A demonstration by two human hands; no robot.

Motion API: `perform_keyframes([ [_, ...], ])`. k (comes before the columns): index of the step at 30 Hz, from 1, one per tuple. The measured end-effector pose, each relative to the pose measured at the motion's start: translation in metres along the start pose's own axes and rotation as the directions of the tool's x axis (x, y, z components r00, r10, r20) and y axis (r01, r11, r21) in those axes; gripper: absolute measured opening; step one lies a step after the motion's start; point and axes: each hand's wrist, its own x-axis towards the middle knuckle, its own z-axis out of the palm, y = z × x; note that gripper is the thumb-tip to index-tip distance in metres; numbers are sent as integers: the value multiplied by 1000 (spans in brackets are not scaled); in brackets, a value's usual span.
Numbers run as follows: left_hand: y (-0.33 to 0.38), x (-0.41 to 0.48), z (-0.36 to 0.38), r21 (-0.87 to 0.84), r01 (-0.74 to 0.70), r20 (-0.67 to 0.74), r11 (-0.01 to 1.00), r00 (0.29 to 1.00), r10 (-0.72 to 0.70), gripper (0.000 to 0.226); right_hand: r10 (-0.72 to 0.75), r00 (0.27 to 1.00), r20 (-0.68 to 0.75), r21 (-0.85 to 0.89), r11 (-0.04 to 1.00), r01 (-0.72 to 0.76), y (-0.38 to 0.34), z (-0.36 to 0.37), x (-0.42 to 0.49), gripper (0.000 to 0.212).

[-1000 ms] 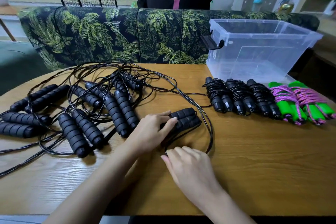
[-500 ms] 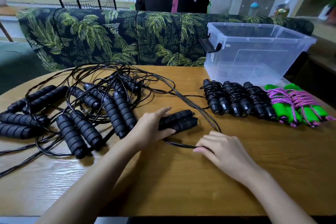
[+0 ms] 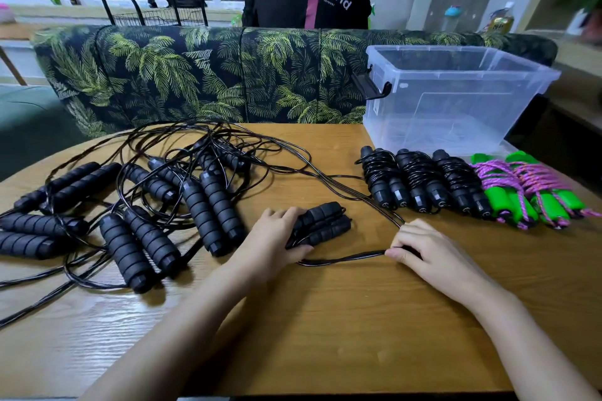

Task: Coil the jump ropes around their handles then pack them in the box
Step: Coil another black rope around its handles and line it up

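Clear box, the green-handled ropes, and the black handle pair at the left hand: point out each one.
clear box (image 3: 439, 107): head view, on its front wall.
green-handled ropes (image 3: 500, 203): head view, on a green handle of the left bundle.
handle pair (image 3: 325, 215): head view, on the upper handle's grip.

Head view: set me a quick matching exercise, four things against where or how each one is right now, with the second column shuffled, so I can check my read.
Column one:
1. clear box
2. green-handled ropes
3. left hand
4. right hand

Column two:
A. pinches the black cord
B. coiled in pink cord
C. holds the pair of black handles
D. stands lidless at the far right of the table

Pairs: 1-D, 2-B, 3-C, 4-A.
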Motion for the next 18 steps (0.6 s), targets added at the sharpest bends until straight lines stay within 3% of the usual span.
perform_keyframes([
  [6, -13, -4, -17, -159, 2, -158, 987, 987, -28, 70, -15, 998, 65, -111, 994, 22, -8, -7, 7, 26],
  [8, -6, -11, -33, -176, -123, -180, 977, 979, 91, 74, 54, 996, 65, -92, 995, -47, -11, -12, 13, 30],
  [11, 10, -29, -55, 8, -390, -99, 921, 916, 389, 80, 159, 986, 49, 7, 987, -160, -19, -20, 33, 36],
  [13, 26, -39, -57, 212, -467, -34, 858, 874, 484, 101, 202, 979, 26, 32, 979, -203, -31, -23, 51, 40],
  [16, 46, -42, -47, 392, -380, -24, 838, 906, 423, 145, 182, 981, -65, 76, 981, -177, -60, -30, 71, 43],
  [18, 48, -40, -43, 444, -282, -90, 851, 930, 355, 160, 116, 983, -143, 175, 980, -90, -87, -36, 71, 42],
])
